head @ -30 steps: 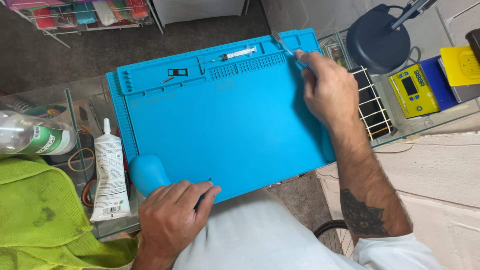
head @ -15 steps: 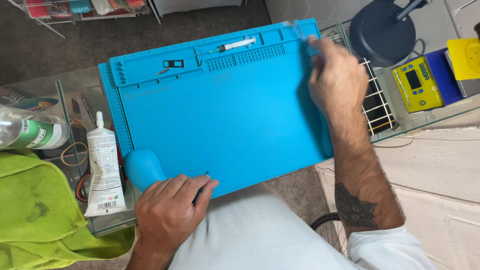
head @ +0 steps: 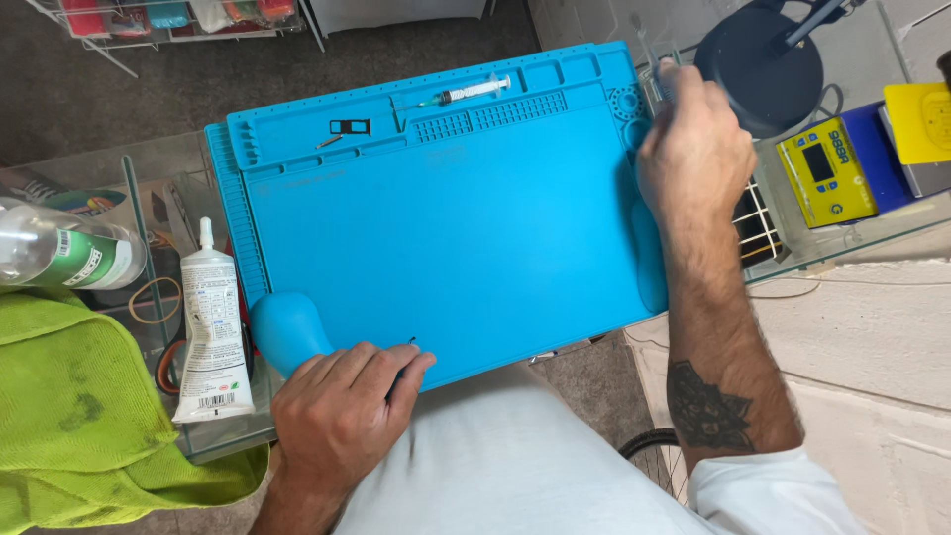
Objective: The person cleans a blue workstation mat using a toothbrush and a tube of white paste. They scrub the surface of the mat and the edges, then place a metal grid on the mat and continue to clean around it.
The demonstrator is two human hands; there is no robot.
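A: Left hand (head: 342, 411) is curling at the mat's (head: 446, 248) near edge, fingers pinching a thin dark tool, tip resting on the mat. Looks like it's parking there, also pinning the mat down.

B: Right hand (head: 693, 159)?

A: Closing around something slim and clear at the mat's far right corner, by the round pockets. Can't tell what it is; the fist is hiding most of it.

B: Rest of the layout?

A: Syringe (head: 466, 94) is lying in the top tray slot so it isn't rolling. Blower bulb (head: 287, 332) is sitting just beside the left hand. Glue tube (head: 210, 327) and bottle (head: 64, 253) are staying off the mat, left side, over the green cloth (head: 69, 396).
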